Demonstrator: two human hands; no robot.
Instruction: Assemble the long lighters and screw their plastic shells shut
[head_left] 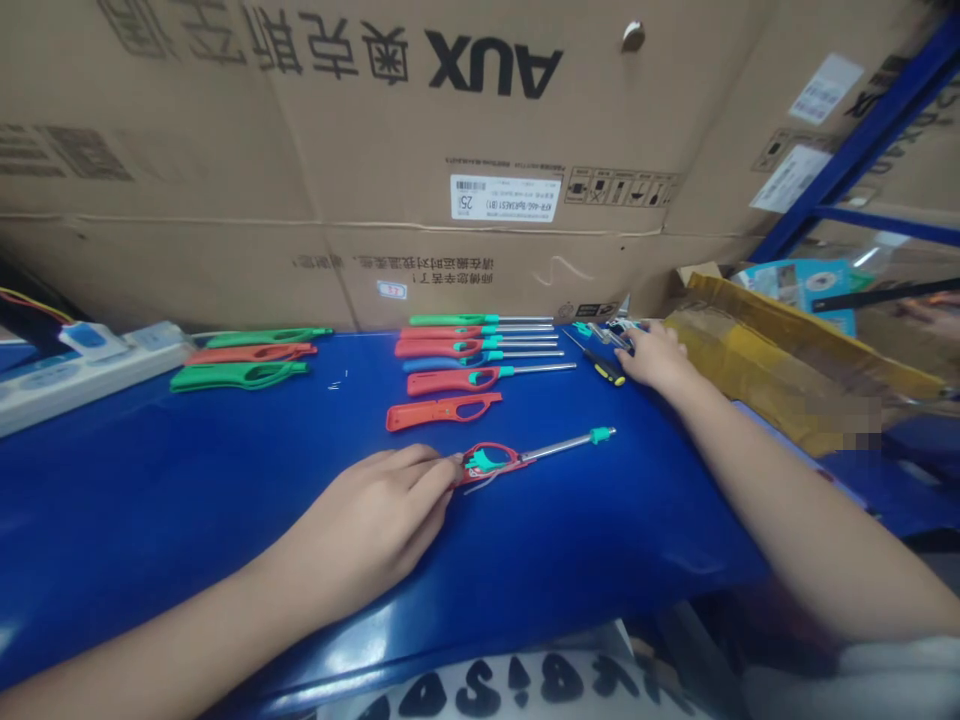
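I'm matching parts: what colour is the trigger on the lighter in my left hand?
Teal-green; the trigger shows best in the head view.

The blue table (225, 480) carries a row of lighters (439, 348), colored casings (217, 377), a screwdriver (602, 367) and small parts (598, 333).

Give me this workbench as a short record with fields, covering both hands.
Left hand: gripping the handle end of a red lighter
Lighter's fittings: metal tube, teal collar near its tip
Right hand: at the small parts; grip unclear
Nearby tool: yellow-and-black screwdriver
Middle row: five tubed lighters, one tubeless red shell
Left group: green and red handles
Surface: blue tabletop
Backdrop: cardboard
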